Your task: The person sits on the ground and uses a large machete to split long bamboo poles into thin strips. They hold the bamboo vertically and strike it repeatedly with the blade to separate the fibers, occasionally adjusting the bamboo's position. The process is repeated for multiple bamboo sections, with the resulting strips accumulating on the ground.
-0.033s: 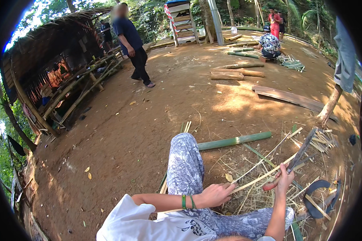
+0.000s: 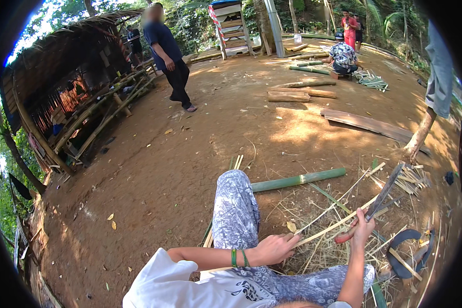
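Note:
My left hand [image 2: 273, 249] is closed round one end of a thin pale bamboo strip [image 2: 326, 228], just above my bent leg. The strip slants up and to the right, beside the blade of a machete [image 2: 387, 190]. My right hand [image 2: 363, 230] grips this machete near its reddish handle, blade pointing up and away; the strip passes close by these fingers, and I cannot tell if they touch it. Thin bamboo shavings [image 2: 313, 259] litter the ground beneath. Beyond my knee lies a green bamboo pole [image 2: 321, 176].
Split bamboo pieces [image 2: 415, 177] lie at right, near a wooden post [image 2: 421, 134]. A dark curved object [image 2: 401, 256] rests by my right arm. Farther off are a plank [image 2: 367, 126], logs [image 2: 290, 96], a standing person [image 2: 164, 46], a crouching person [image 2: 342, 55] and a thatched hut [image 2: 51, 66].

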Demonstrator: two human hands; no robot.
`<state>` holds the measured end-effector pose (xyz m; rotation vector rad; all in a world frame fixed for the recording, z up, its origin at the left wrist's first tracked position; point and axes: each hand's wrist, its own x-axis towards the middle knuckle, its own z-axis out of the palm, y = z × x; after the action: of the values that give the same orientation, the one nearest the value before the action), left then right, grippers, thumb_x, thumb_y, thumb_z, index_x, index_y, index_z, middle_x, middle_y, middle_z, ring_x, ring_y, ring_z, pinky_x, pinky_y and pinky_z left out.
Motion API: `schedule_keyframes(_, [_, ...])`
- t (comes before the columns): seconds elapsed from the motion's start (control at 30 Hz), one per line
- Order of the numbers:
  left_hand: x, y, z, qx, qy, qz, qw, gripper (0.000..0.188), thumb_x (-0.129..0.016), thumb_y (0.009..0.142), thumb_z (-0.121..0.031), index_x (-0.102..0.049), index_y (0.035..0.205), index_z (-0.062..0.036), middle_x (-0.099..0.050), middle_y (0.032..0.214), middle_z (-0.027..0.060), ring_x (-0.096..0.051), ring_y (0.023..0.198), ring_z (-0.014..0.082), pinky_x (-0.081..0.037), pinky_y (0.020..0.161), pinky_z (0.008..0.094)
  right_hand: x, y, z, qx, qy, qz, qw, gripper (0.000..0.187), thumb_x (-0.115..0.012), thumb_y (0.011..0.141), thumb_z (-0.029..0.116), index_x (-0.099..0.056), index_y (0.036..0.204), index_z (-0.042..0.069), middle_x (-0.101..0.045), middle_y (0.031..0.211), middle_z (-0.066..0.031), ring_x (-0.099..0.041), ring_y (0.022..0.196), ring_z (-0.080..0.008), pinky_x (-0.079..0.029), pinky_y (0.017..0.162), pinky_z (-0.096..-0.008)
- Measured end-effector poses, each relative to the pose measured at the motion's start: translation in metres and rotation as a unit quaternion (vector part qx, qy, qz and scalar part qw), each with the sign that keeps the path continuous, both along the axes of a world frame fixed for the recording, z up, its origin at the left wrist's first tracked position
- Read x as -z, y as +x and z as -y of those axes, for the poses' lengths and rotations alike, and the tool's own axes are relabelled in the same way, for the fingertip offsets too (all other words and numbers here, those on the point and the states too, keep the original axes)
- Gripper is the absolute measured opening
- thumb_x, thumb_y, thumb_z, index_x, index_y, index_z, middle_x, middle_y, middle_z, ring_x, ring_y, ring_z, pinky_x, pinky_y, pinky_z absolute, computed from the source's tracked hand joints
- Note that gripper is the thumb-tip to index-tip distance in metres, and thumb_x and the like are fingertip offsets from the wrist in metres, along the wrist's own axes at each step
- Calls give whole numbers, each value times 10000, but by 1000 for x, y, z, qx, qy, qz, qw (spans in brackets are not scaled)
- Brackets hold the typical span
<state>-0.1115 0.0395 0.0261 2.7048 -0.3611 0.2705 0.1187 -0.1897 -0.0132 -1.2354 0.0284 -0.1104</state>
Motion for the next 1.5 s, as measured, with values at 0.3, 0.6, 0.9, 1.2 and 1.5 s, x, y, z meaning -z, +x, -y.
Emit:
schedule_keyframes(0.3, [2, 10, -4, 34, 47, 41, 997, 311, -684, 892, -284, -490, 962, -52, -543, 849, 109, -653, 769, 289, -535, 648, 403, -3, -2, -3, 16, -4, -10, 1000, 190, -753, 873, 126, -611, 923, 10, -536, 630, -8, -489, 462, -100, -388, 432, -240])
schedule_keyframes(0.6, [8, 19, -2, 64, 160, 1, 985, 297, -634, 917, -335, -586, 919, -42, -598, 738, 94, -665, 643, 270, -534, 549, 386, 0, -1, -3, 11, -26, 7, 1000, 181, -747, 878, 135, -603, 911, 31, -550, 642, -9, -502, 469, -97, -387, 424, -241])
schedule_keyframes(0.9, [20, 31, -6, 128, 230, 7, 965, 156, -560, 894, -170, -592, 927, -21, -617, 741, 91, -660, 623, 245, -527, 555, 361, 2, 3, -2, 3, -18, -9, 1000, 197, -754, 861, 107, -579, 922, 39, -566, 709, -7, -508, 477, -90, -410, 422, -236])
schedule_keyframes(1.2, [23, 42, -6, 180, 215, 12, 960, 165, -560, 876, -184, -575, 856, -20, -614, 699, 95, -661, 629, 259, -533, 590, 371, 2, 1, 0, 20, -35, -27, 999, 212, -744, 875, 100, -574, 953, -1, -562, 676, -28, -505, 470, -98, -388, 409, -231])
schedule_keyframes(1.5, [25, 59, 5, 213, 208, 15, 955, 182, -564, 853, -175, -576, 804, 0, -601, 637, 95, -641, 555, 253, -515, 535, 375, 14, 4, 10, 39, -41, -28, 998, 175, -724, 871, 98, -563, 916, 46, -542, 664, -3, -500, 457, -94, -397, 408, -235])
